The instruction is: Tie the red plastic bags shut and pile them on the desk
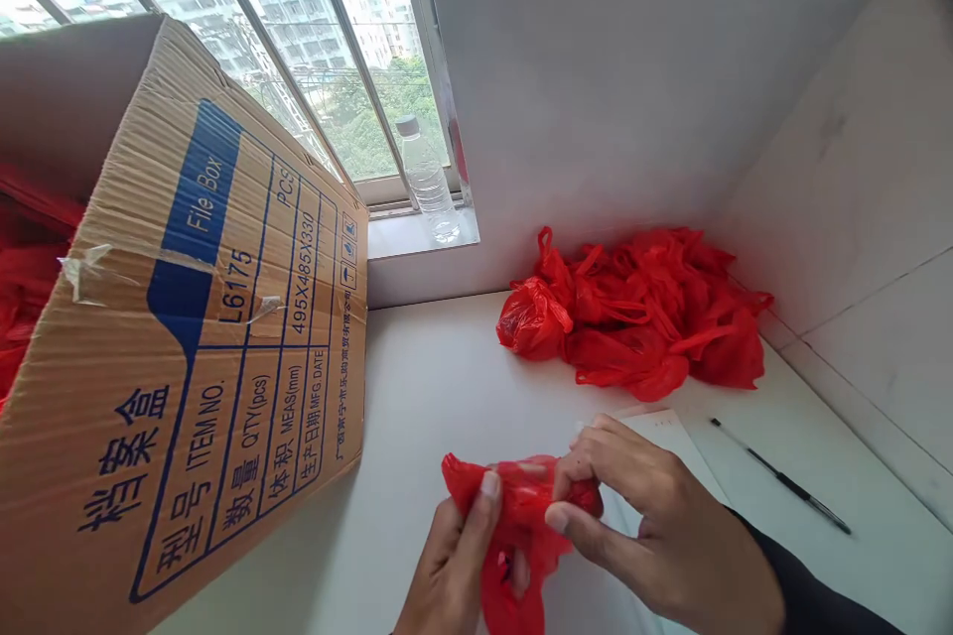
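Note:
A thin red plastic bag is stretched between my two hands over the white table, low in the head view. My left hand pinches its left side, thumb on top, and some fingers show through the film. With thumb and fingers closed, my right hand grips the bag's bunched right end. Part of the bag hangs down below the hands, and its lower edge leaves the frame. Beneath the right hand lie white paper sheets, partly covered by it.
Several crumpled red bags are heaped against the wall. A large cardboard box with red bags inside stands at left. A clear bottle is on the windowsill. A black pen lies at right on the white table.

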The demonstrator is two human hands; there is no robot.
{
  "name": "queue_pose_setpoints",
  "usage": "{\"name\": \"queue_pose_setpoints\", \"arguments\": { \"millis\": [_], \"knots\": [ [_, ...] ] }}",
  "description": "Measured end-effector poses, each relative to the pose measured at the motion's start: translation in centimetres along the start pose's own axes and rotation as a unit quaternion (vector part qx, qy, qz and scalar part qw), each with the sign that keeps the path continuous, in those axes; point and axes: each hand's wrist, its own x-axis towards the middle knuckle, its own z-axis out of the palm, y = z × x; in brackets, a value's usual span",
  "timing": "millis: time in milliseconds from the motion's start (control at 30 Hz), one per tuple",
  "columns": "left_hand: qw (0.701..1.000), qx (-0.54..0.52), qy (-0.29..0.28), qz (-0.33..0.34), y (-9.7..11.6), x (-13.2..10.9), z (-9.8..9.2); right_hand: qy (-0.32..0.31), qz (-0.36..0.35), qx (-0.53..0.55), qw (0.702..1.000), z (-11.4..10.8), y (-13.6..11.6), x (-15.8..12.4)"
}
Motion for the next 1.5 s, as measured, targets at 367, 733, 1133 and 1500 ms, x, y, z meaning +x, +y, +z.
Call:
{"name": "queue_pose_setpoints", "arguments": {
  "millis": [367,733,1133,1500],
  "knots": [
    [0.966,0.064,-0.225,0.108,0.1,1.4,-0.4,-0.026,0.024,0.091,0.995,0.5,0.6,-1.7],
    [0.774,0.337,-0.021,0.535,-3.9,1.8,-0.4,-0.143,0.124,0.156,0.969,2.6,3.7,-1.1],
    [0.702,0.438,-0.028,0.561,-5.3,2.1,-2.0,-0.036,0.096,0.132,0.986,1.7,4.5,-1.5],
    [0.772,0.473,0.077,0.418,-14.4,0.8,-9.9,0.026,0.218,0.007,0.975,0.6,12.7,-5.9]
  ]
}}
